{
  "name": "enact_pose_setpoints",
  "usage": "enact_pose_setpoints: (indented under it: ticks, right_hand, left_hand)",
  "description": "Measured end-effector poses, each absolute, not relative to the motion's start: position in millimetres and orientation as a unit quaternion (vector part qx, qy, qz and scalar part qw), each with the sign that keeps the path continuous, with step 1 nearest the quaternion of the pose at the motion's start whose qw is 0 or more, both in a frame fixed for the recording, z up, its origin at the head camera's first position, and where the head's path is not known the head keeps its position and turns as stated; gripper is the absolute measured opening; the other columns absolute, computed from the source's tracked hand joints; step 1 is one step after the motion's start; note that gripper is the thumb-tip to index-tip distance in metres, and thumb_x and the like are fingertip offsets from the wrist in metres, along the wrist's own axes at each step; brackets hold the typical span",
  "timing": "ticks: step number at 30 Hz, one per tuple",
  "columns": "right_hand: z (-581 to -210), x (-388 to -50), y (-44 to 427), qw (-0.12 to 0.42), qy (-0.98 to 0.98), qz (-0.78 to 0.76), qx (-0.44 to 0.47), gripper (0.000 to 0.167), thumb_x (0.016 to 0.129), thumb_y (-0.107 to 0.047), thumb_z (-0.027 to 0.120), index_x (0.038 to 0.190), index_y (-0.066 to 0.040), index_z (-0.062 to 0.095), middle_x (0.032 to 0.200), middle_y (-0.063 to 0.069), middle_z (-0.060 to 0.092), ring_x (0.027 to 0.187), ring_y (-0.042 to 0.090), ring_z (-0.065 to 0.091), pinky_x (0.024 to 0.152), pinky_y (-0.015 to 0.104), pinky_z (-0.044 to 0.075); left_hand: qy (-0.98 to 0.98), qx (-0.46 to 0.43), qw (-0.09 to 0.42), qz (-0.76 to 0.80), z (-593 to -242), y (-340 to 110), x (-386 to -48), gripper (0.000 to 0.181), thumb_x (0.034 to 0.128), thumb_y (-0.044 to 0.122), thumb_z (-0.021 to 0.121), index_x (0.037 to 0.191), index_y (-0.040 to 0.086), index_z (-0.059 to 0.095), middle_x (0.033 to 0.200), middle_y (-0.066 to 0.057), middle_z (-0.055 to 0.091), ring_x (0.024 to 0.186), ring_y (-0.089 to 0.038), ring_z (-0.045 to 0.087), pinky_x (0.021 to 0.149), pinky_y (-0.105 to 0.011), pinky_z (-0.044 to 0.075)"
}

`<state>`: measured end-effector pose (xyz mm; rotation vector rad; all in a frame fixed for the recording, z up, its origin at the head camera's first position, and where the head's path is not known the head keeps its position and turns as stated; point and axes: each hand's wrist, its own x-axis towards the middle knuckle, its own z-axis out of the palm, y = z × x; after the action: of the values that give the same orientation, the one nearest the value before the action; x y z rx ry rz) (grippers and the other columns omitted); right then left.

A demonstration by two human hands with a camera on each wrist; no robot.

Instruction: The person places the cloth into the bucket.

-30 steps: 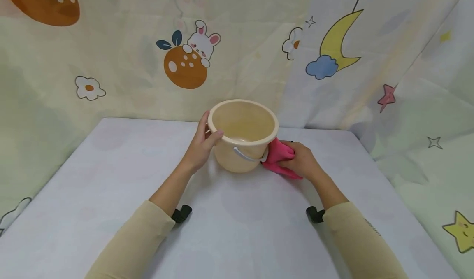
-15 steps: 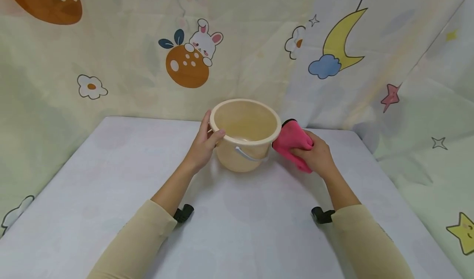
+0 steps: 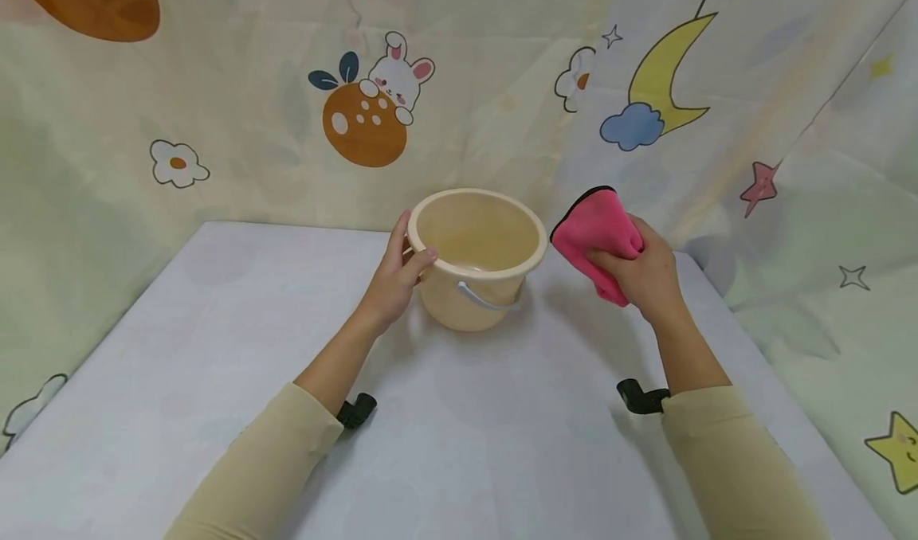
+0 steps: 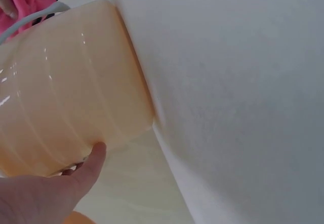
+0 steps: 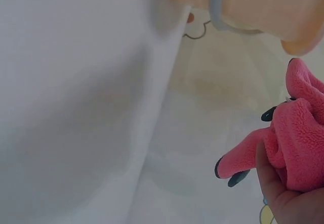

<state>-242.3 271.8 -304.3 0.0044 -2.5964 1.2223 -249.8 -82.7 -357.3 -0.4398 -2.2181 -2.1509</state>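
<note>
A cream plastic bucket (image 3: 466, 305) with a light grey handle (image 3: 480, 297) stands near the table's back edge, its mouth facing up. My left hand (image 3: 390, 281) grips its left rim, the thumb over the rim's front and the fingers around the outer side. To the right of the bucket, raised above the table, my right hand (image 3: 649, 273) holds a bunched pink cloth (image 3: 595, 237) with black edging. In the right wrist view the plush folds of the cloth (image 5: 304, 138) bulge over the thumb, apart from the bucket (image 5: 253, 3).
The white table (image 3: 459, 436) reaches back to a hanging patterned cloth backdrop (image 3: 488, 110). Black wrist-camera mounts (image 3: 356, 410) stick out from both sleeves, the right one (image 3: 641, 397) over the table.
My right hand has lifted the pink cloth up and to the right, away from the bucket's outer side. My left hand keeps its hold on the rim, and the bucket stays put.
</note>
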Motion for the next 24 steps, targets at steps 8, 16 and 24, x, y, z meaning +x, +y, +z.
enact_pose_setpoints:
  ticks: [8, 16, 24]
  right_hand:
    - [-277, -245, 267, 0.17, -0.896, 0.411, 0.002, 0.073, 0.089, -0.036, 0.079, 0.15, -0.017, 0.045, 0.139, 0.011, 0.053, 0.124, 0.029, 0.05, 0.076, 0.026, 0.052]
    - [-258, -246, 250, 0.182, -0.892, 0.413, 0.008, 0.076, 0.088, -0.035, 0.081, 0.153, -0.023, 0.045, 0.143, 0.007, 0.052, 0.129, 0.028, 0.048, 0.085, 0.039, 0.056]
    - [-245, -246, 227, 0.196, -0.879, 0.432, 0.043, 0.069, 0.087, -0.032, 0.082, 0.148, -0.022, 0.05, 0.137, 0.004, 0.056, 0.123, 0.021, 0.05, 0.083, 0.032, 0.055]
  left_hand:
    - [-0.709, -0.14, 0.014, -0.692, -357, -83, -251, 0.078, 0.1043, 0.033, 0.051, 0.167, 0.03, 0.004, 0.167, -0.013, 0.024, 0.151, -0.031, 0.036, 0.115, -0.06, 0.037]
    - [-0.712, -0.134, 0.011, -0.689, -356, -84, -250, 0.078, 0.1039, 0.034, 0.051, 0.166, 0.031, 0.004, 0.167, -0.012, 0.024, 0.151, -0.031, 0.035, 0.115, -0.063, 0.035]
    - [-0.712, -0.133, 0.008, -0.69, -358, -83, -250, 0.078, 0.1039, 0.034, 0.051, 0.166, 0.032, 0.004, 0.168, -0.012, 0.024, 0.151, -0.03, 0.034, 0.115, -0.064, 0.034]
